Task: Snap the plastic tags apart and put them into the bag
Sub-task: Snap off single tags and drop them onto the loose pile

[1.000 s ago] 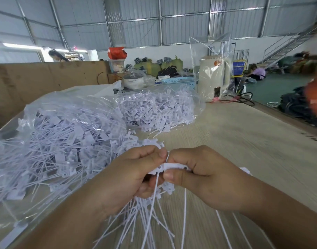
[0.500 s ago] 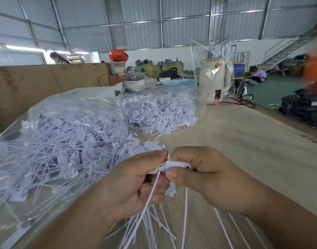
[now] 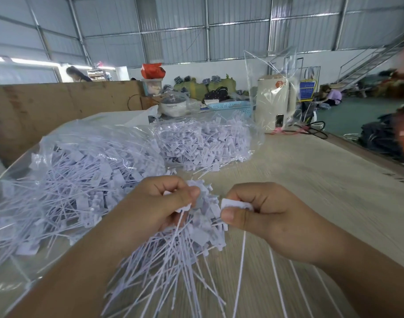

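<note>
- On the far left I see a big clear bag (image 3: 65,171). It lies on the table (image 3: 299,180) and is full of white tags with long thin tails.
- Behind the bag stands a brown board wall (image 3: 58,104). A person (image 3: 76,74) shows above it, far back.
- Next comes my left hand (image 3: 159,207). Its fingers are curled, and the thumb and first finger pinch the heads of a bunch of tags (image 3: 180,249).
- The bunch hangs down from that hand. Its tails fan out low over the table, and the picture is blurry there.
- Farther back, past the bunch, lies a second bag (image 3: 207,141) of tags. It sits just beside the big bag.
- Behind it I see a pot (image 3: 173,104) and a blue basket (image 3: 230,106).
- Then comes my right hand (image 3: 269,216). Its thumb and first finger pinch the flat head of one tag (image 3: 236,205). The other fingers are curled in.
- That one tag is apart from the bunch. There is a small gap between my two hands. Its thin tail hangs down under the hand toward the table.
- A few more thin tails run down below my right wrist. I cannot tell what holds them.
- Back on the right stands a cream box (image 3: 274,102) inside a tall clear bag.
- A black cord (image 3: 315,131) lies near it on the table.
- Far right, another person (image 3: 331,96) sits on the green floor, near some stairs (image 3: 370,63).
</note>
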`<state>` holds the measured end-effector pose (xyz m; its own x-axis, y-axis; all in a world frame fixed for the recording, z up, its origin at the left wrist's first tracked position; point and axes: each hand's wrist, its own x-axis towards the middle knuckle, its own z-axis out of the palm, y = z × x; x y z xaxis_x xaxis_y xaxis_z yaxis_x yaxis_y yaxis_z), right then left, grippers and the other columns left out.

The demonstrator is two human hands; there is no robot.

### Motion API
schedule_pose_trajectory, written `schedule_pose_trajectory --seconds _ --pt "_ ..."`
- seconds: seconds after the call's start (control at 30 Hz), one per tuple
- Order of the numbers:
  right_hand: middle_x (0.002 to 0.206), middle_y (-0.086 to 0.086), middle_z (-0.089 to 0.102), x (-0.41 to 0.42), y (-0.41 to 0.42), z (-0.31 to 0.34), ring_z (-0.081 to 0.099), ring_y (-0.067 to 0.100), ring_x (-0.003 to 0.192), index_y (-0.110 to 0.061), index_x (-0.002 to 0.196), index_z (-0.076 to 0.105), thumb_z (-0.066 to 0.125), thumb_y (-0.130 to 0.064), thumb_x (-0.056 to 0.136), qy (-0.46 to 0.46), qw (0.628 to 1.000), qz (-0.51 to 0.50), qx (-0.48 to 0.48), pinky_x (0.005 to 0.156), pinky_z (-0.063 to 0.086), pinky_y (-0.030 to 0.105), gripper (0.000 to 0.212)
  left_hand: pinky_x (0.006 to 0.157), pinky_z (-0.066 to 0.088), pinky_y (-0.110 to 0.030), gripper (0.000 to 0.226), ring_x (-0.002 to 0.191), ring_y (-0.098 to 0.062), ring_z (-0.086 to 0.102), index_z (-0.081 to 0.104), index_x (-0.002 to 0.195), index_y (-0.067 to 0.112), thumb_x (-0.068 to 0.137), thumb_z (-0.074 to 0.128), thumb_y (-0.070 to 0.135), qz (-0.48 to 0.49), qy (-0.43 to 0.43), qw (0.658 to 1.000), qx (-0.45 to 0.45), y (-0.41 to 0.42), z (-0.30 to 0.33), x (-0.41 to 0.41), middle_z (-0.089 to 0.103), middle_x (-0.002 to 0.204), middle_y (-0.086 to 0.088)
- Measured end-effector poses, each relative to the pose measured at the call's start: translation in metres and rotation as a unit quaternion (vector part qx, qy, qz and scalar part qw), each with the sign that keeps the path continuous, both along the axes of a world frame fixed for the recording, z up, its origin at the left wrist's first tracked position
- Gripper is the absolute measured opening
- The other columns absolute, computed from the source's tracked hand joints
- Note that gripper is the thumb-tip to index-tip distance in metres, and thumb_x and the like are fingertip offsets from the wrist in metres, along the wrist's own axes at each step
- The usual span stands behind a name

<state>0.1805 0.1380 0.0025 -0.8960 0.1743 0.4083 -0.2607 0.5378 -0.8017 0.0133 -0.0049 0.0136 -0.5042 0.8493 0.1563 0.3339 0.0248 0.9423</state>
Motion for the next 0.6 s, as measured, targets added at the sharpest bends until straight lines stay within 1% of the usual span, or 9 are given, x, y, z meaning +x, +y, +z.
schedule_pose_trajectory --seconds 0.07,0.1,0.17,0.23,0.3,0.37,0.4,0.5,0.6 --pt "0.059 -0.006 0.037 -0.001 -0.001 -0.002 0.035 0.006 0.053 -0.009 0.067 0.051 0.062 -0.027 0.09 -0.012 1.0 -0.011 0.026 0.052 0.03 0.017 0.031 0.042 0.035 -0.013 0.036 0.039 -0.008 0.041 0.069 0.066 0.02 0.065 0.068 0.056 0.049 0.084 0.995 -0.017 0.0 0.001 -0.004 0.054 0.048 0.005" --pt "0.058 -0.009 0.036 -0.001 -0.001 -0.003 0.033 0.004 0.051 -0.012 0.066 0.05 0.063 -0.026 0.092 -0.019 0.999 -0.02 0.042 0.05 0.029 0.016 0.032 0.042 0.035 -0.013 0.034 0.039 -0.007 0.041 0.07 0.068 0.022 0.067 0.07 0.057 0.074 0.12 0.99 -0.023 -0.001 0.0 -0.007 0.053 0.047 0.007" --pt "0.056 -0.01 0.036 -0.002 -0.001 -0.004 0.033 0.004 0.049 -0.02 0.063 0.047 0.063 -0.026 0.093 -0.03 0.997 -0.034 0.066 0.049 0.029 0.018 0.034 0.042 0.035 -0.013 0.027 0.038 -0.004 0.043 0.07 0.069 0.026 0.072 0.075 0.052 0.11 0.181 0.977 -0.037 -0.002 -0.002 -0.012 0.054 0.046 0.009" --pt "0.054 -0.011 0.036 -0.002 -0.002 -0.006 0.032 0.003 0.048 -0.028 0.061 0.045 0.063 -0.029 0.093 -0.038 0.995 -0.039 0.079 0.048 0.029 0.018 0.037 0.038 0.033 -0.01 0.021 0.034 -0.001 0.043 0.069 0.069 0.028 0.074 0.077 0.046 0.108 0.225 0.967 -0.045 -0.001 -0.007 -0.013 0.055 0.046 0.01" --pt "0.053 -0.012 0.037 -0.002 -0.003 -0.007 0.034 0.003 0.047 -0.027 0.062 0.044 0.062 -0.031 0.093 -0.047 0.994 -0.042 0.094 0.048 0.029 0.016 0.036 0.041 0.035 -0.01 0.014 0.036 -0.001 0.046 0.068 0.071 0.033 0.076 0.079 0.04 0.12 0.276 0.952 -0.055 0.001 -0.013 -0.016 0.057 0.052 0.012" --pt "0.053 -0.013 0.04 -0.003 -0.004 -0.008 0.036 0.003 0.047 -0.027 0.065 0.047 0.062 -0.033 0.093 -0.057 0.992 -0.045 0.108 0.049 0.031 0.016 0.032 0.046 0.037 -0.01 0.014 0.044 -0.001 0.047 0.067 0.078 0.037 0.077 0.08 0.032 0.145 0.297 0.942 -0.055 0.002 -0.017 -0.02 0.054 0.057 0.012" --pt "0.054 -0.013 0.041 -0.003 -0.004 -0.008 0.037 0.003 0.047 -0.03 0.065 0.048 0.062 -0.034 0.093 -0.061 0.991 -0.046 0.112 0.049 0.032 0.017 0.031 0.048 0.038 -0.01 0.019 0.049 -0.002 0.049 0.067 0.085 0.039 0.078 0.08 0.028 0.153 0.303 0.939 -0.055 0.003 -0.019 -0.021 0.054 0.063 0.012" --pt "0.055 -0.015 0.045 -0.003 -0.004 -0.008 0.039 0.003 0.048 -0.04 0.063 0.05 0.062 -0.035 0.092 -0.066 0.989 -0.052 0.122 0.05 0.033 0.018 0.033 0.051 0.042 -0.011 0.042 0.062 -0.004 0.054 0.062 0.109 0.046 0.081 0.078 0.019 0.156 0.318 0.934 -0.051 0.006 -0.021 -0.022 0.057 0.081 0.014" --pt "0.055 -0.015 0.045 -0.003 -0.005 -0.007 0.04 0.003 0.048 -0.039 0.063 0.049 0.062 -0.036 0.092 -0.065 0.987 -0.057 0.137 0.049 0.032 0.016 0.032 0.053 0.043 -0.01 0.049 0.059 -0.005 0.054 0.058 0.107 0.051 0.083 0.074 0.011 0.153 0.319 0.935 -0.023 0.006 -0.02 -0.02 0.055 0.086 0.016"
